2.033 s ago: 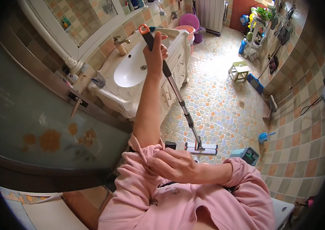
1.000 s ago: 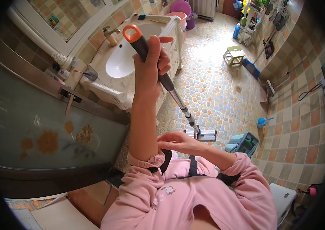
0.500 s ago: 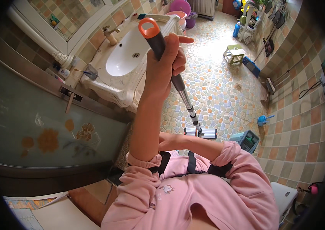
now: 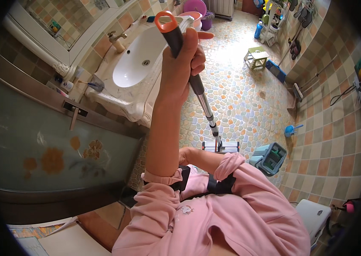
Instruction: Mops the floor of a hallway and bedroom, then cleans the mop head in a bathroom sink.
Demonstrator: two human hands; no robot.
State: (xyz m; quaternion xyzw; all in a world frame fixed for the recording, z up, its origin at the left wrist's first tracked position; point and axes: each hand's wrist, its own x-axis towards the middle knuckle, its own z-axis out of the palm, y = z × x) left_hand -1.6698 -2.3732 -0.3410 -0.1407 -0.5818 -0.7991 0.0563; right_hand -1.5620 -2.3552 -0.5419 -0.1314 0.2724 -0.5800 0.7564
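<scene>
My left hand [image 4: 184, 64] is wrapped round the dark grip of a flat mop, index finger stretched out to the right. An orange hanging loop tops the mop's handle [image 4: 173, 39] above my fist. Its metal pole [image 4: 206, 106] slants down and away to a wide flat mop head [image 4: 227, 147] on the pebble-patterned floor. My right forearm crosses in front of my body toward the left. Only part of my right hand [image 4: 184, 156] shows beside my left forearm; its fingers are hidden behind that arm.
A white washbasin [image 4: 131, 70] stands at the left, above a frosted glass door [image 4: 52, 145]. A teal mop bucket [image 4: 270, 158] is at my right. Farther off are a green-topped stool [image 4: 257, 55], a blue dustpan [image 4: 275, 71] and a small blue scoop [image 4: 290, 130] by the tiled wall.
My right elbow has drawn inward to the left, uncovering more of the mop bucket. The view has shifted slightly. My left hand keeps its hold on the mop.
</scene>
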